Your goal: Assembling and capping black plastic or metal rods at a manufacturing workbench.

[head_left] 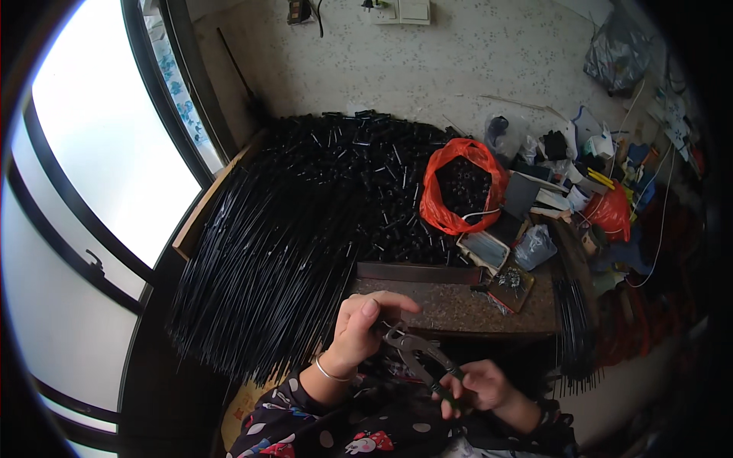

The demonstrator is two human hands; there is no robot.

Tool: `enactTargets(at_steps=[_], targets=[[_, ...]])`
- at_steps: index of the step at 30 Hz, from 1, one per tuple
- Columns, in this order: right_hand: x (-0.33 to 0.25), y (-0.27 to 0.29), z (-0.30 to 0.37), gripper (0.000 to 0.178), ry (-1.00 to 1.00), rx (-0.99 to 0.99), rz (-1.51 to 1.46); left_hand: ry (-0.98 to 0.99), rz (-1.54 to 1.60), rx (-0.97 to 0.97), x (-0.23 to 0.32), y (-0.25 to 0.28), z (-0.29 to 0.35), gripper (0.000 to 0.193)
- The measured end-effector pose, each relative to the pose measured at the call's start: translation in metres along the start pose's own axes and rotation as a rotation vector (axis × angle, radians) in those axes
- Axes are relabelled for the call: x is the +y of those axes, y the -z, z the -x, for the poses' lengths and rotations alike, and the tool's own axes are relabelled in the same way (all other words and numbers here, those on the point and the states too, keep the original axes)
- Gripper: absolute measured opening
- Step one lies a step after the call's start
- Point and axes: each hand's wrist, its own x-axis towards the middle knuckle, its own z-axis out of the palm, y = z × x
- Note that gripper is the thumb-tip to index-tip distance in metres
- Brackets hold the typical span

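Observation:
My right hand (486, 385) is closed round the dark handles of a pair of pliers (417, 348). The grey metal jaws point up and left, toward my left hand (357, 327). That hand is curled, thumb raised and index finger reaching over the jaws. Its fingers close on something small and dark at the jaw tips, too hidden to name. Left of my left hand, a thick spread of long thin black rods (259, 282) hangs over the table's front edge. Beyond the hands lies a big heap of short black tubular pieces (374, 164).
A red plastic bag (429, 204) of small dark parts stands right of the heap. Near it are a tray (484, 250) and a tin of small metal bits (522, 291). Clutter fills the right side, with more black rods (574, 328). A wooden board (205, 210) edges the left.

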Motion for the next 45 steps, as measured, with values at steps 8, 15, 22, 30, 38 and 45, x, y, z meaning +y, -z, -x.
enactTargets(at_steps=[8, 15, 22, 30, 38, 45], targets=[[-0.034, -0.031, -0.035, 0.06, 0.399, 0.492, 1.511, -0.013, -0.24, 0.155, 0.002, 0.005, 0.006, 0.034], [-0.026, -0.022, -0.002, 0.023, -0.298, 0.09, 0.381, -0.072, -0.11, 0.06, 0.015, -0.012, -0.002, 0.031], [-0.023, -0.026, -0.041, 0.05, 0.517, 0.563, 1.69, -0.255, -0.359, 0.189, -0.009, 0.003, 0.005, 0.065], [-0.026, -0.021, -0.019, 0.021, -0.229, 0.072, 0.699, -0.248, -0.267, 0.044, -0.005, 0.0, -0.001, 0.072], [-0.032, -0.017, -0.033, 0.048, 0.798, 0.64, 1.886, -0.186, -0.236, 0.039, -0.006, 0.006, 0.003, 0.058], [-0.009, -0.018, -0.013, 0.029, -0.176, 0.105, 0.619, -0.156, -0.25, 0.045, -0.011, -0.011, -0.005, 0.043]])
